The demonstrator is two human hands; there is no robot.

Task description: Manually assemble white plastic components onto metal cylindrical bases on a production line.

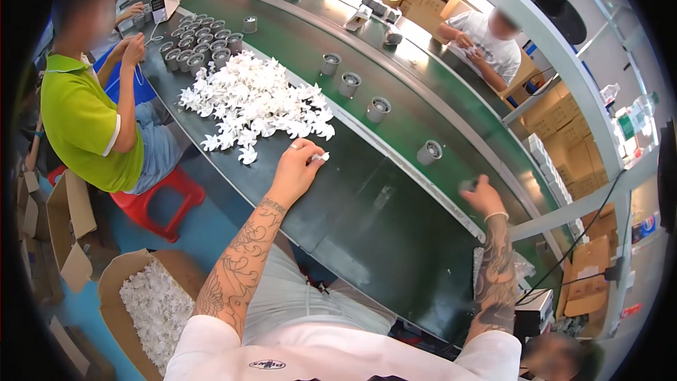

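Landmark: pile of small plastic parts on the work table. Left hand on the table just in front of the pile, one loose part at its fingers. Cluster of cylindrical cups behind the pile, touching its far edge. Conveyor belt right of the pile, row of single cups on it. Right hand well right of the pile, at the belt's near edge. Seated person left of the pile. Cardboard box of parts on the floor, well in front and left of it.
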